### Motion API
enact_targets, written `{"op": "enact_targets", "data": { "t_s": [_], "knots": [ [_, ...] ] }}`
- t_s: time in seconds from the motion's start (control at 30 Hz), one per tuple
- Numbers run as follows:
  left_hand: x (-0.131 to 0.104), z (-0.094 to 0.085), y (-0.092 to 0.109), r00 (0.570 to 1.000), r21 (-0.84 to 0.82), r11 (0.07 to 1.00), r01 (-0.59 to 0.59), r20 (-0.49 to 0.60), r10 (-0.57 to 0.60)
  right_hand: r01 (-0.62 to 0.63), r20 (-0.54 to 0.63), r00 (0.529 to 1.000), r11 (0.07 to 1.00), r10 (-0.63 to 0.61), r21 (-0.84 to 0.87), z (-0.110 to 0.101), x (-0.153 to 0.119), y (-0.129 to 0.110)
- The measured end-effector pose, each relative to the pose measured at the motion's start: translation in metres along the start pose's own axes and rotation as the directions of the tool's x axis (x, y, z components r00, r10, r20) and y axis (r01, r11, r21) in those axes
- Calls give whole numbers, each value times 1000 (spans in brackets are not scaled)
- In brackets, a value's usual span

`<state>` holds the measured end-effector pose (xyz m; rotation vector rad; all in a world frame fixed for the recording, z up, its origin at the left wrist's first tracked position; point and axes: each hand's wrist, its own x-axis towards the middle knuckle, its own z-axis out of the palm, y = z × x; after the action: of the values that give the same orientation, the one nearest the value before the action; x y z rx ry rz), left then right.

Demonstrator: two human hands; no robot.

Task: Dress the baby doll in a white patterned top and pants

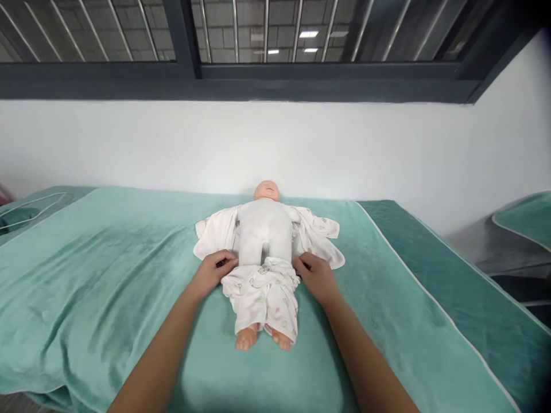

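A baby doll (266, 223) with a white cloth body lies on its back, its head toward the wall. Patterned white trousers (253, 298) cover its lower legs, with the waist bunched at the thighs and both feet showing. An open white jacket (316, 235) spreads out on both sides of the torso. My left hand (216, 269) is closed at the left edge of the trouser waist, its fingertips pinched on the cloth. At the right edge of the waist, my right hand (313, 274) pinches the cloth too.
A green blanket (129, 298) with soft folds covers the surface under the doll. Behind it stand a white wall (172, 149) and a dark-framed, barred window (275, 80). Another green cloth (527, 218) shows at the far right.
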<state>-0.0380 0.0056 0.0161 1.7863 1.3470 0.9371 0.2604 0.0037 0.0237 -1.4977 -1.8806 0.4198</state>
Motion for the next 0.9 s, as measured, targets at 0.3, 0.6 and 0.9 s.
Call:
{"op": "enact_targets", "data": {
  "t_s": [0.3, 0.6, 0.9],
  "knots": [
    [-16, -8, 10, 978, -290, 956, 50, 208, 12, -165, 325, 944, 764, -62, 624, -12, -3, 1],
    [-16, -2, -2, 995, -417, 908, -42, 68, 77, -133, 332, 937, 769, -108, 625, -13, -8, 4],
    [-22, 10, -5, 980, -252, 954, -160, -157, 123, -122, 314, 944, 783, -98, 610, -14, -15, 3]
  ]
}}
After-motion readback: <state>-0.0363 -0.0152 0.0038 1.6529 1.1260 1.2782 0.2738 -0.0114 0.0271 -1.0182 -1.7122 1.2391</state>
